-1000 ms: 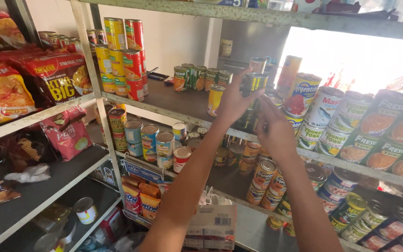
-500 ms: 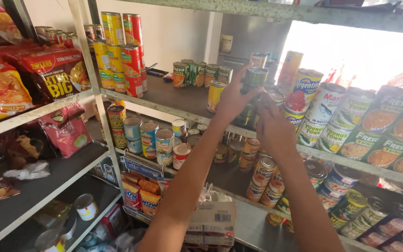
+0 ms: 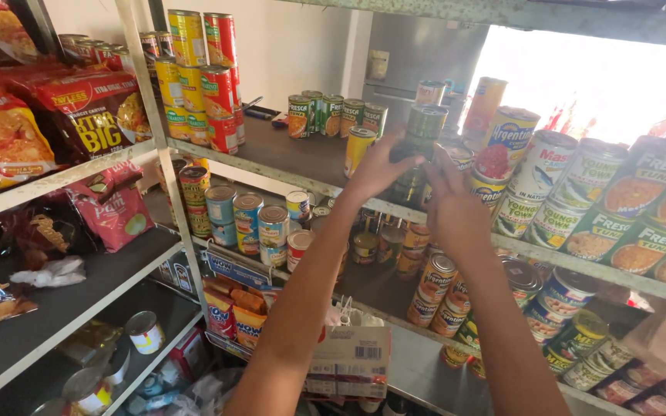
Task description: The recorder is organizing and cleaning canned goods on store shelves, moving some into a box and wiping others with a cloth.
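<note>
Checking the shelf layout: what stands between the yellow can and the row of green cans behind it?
Nothing; bare shelf separates yellow can from green cans, head view.

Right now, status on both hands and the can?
Left hand and right hand both gripping green can at shelf edge. Yellow can, stacked cans crowd either side.

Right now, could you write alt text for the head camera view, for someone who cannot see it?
Two bare hands, the left hand and the right hand, reach up to a dark green can standing on a metal shelf crowded with tins. Stacked yellow and red cans stand to the left, with snack bags on a neighbouring rack.
</note>
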